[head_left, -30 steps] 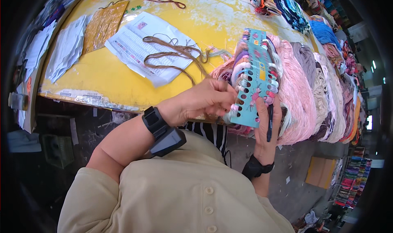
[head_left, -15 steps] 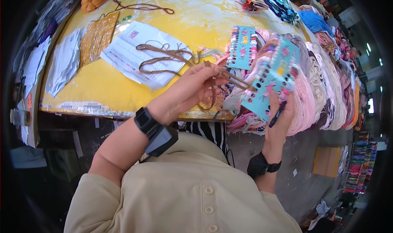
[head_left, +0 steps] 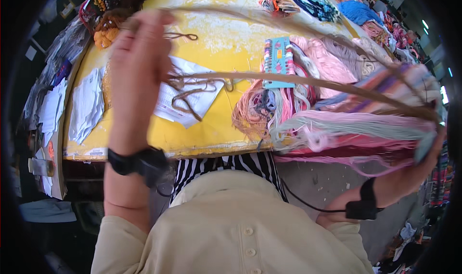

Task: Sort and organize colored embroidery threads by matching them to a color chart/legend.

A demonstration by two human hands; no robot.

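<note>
**Around my yellow worktable**

I stand at a round yellow-painted table (head_left: 226,38) whose top is scuffed white in patches near the middle. Along its left edge lies a row of white paper sheets and clear plastic sleeves (head_left: 84,105), and beside that rim stands a stack of flat cardboard pieces (head_left: 48,163). Under the table it is dark. To my right I see a grey concrete floor (head_left: 327,182), dusty and flecked with small white scraps (bright daylight falls on it). Further right, along the rim of my view, runs a long row of bright multicoloured fabric bundles (head_left: 385,28), blurred at the edge.
</note>
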